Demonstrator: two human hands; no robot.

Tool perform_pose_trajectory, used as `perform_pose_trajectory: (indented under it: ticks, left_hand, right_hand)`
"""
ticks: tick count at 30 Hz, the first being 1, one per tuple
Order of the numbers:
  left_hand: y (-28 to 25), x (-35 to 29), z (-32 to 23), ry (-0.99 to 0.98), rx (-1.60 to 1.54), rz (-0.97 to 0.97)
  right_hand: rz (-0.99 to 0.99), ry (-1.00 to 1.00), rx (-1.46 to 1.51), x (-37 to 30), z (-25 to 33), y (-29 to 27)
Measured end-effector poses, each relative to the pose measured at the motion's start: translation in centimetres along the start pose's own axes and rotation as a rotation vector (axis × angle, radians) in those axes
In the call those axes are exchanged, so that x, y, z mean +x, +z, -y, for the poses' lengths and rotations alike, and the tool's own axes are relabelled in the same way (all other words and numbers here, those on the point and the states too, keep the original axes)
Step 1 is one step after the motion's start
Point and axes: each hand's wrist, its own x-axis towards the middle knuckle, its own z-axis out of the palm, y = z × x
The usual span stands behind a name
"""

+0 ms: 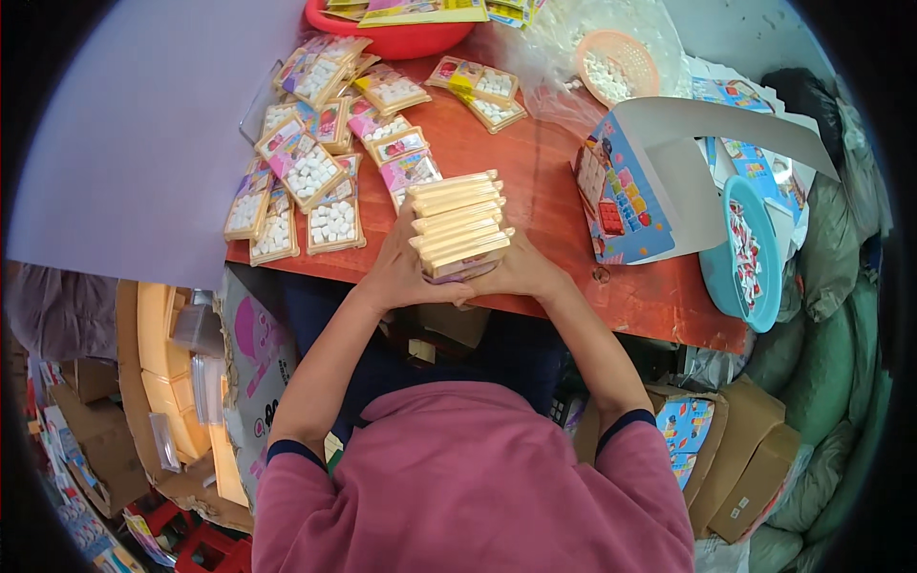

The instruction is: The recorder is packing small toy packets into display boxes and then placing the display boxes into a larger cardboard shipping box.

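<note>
Between my two hands I hold a stack of shallow cream plastic packs, turned so their edges face up, at the front edge of the red table. My left hand is wrapped round the stack's left side. On the right side my right hand presses against it, and the fingertips of both hands come close together below. Several similar packs with small white pieces lie in a loose heap left of the stack. To the right stands an open blue printed carton with its white flap raised.
A red basin stands at the far edge. Beside it, an orange strainer of white pieces rests on clear plastic. A turquoise basin of small wrapped sachets sits at the right edge. Cardboard boxes stand below, and a white panel borders the left.
</note>
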Motion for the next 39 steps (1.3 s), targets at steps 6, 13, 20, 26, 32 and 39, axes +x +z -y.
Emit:
perform_pose_trajectory:
  ticks: [6,13,20,26,32,39]
  left_hand:
    - [0.9,-0.8,-0.4,-0.161,-0.034,-0.012]
    - [1.6,5.0,-8.5,0.287,-0.495,-0.3]
    - [4.1,17.4,-12.2,0.613,0.416,-0.204]
    - [6.4,17.6,-10.9,0.589,0.335,-0.109]
    - [7.6,16.6,-10.7,0.619,0.277,-0.205]
    - [6.4,17.6,-8.5,0.508,0.028,-0.538]
  right_hand:
    - [-0.202,-0.168,0.23,0.1,-0.8,2.1]
    - [-0.35,-0.051,0.02,-10.5,7.2,-2.7]
    - [-1.312,-0.388,0.424,-13.8,9.8,-12.8]
    - [-1.36,-0.219,0.532,-8.9,5.2,-15.3]
    - [-1.036,0.153,0.679,-7.3,-0.7,-13.5]
    - [-0.77,0.269,1.314,-7.0,-3.7,-13.6]
